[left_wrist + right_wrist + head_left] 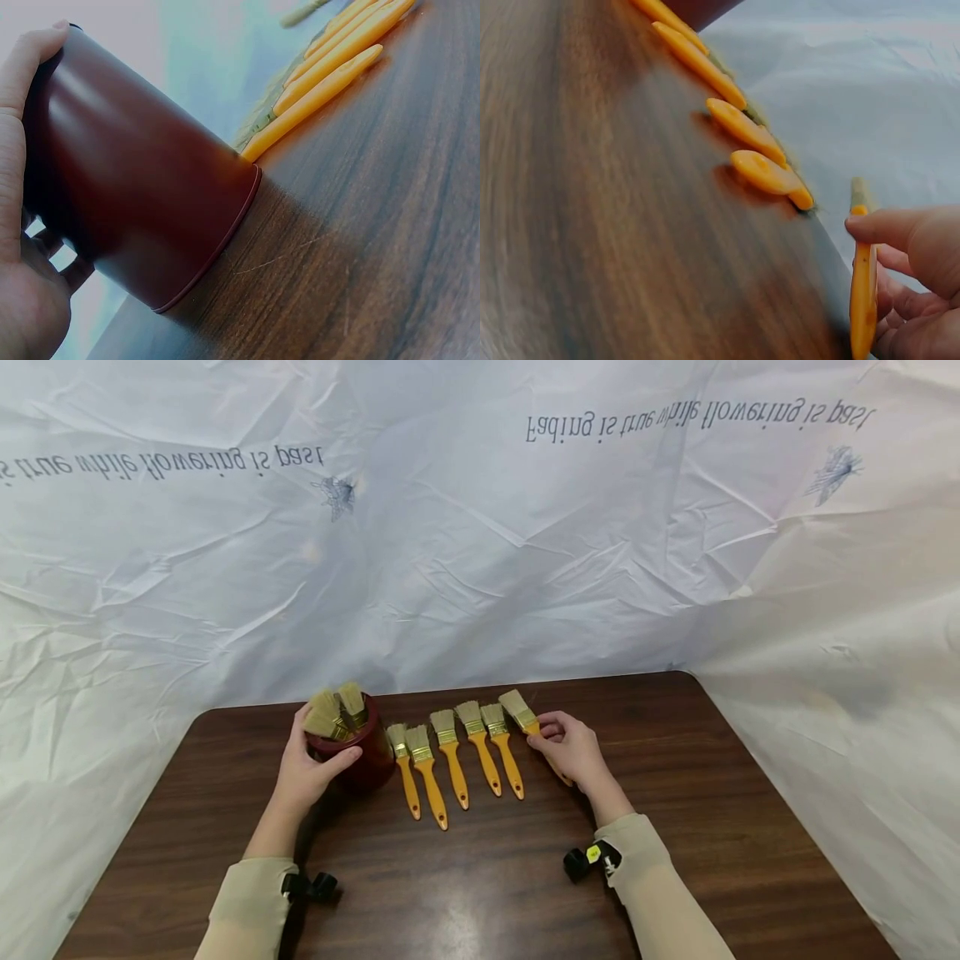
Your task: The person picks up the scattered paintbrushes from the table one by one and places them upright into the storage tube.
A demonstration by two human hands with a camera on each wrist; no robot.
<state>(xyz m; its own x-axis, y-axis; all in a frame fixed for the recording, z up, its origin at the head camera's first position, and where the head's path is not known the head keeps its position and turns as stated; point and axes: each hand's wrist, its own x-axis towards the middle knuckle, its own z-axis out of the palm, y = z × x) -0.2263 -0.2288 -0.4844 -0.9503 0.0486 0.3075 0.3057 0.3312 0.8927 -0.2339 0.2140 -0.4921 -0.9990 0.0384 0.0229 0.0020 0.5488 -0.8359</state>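
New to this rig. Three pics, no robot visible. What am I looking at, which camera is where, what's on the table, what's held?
No machine here: a person works with two bare hands. The wide picture comes from a head-worn camera looking down; the other two come from cameras strapped to each wrist. On the brown wooden table stands a dark red cup with paintbrushes in it, bristles up. The left hand grips that cup. Beside it five orange-handled paintbrushes lie in a row. The right hand holds a sixth paintbrush at the row's right end. White crumpled sheeting with printed text hangs behind.
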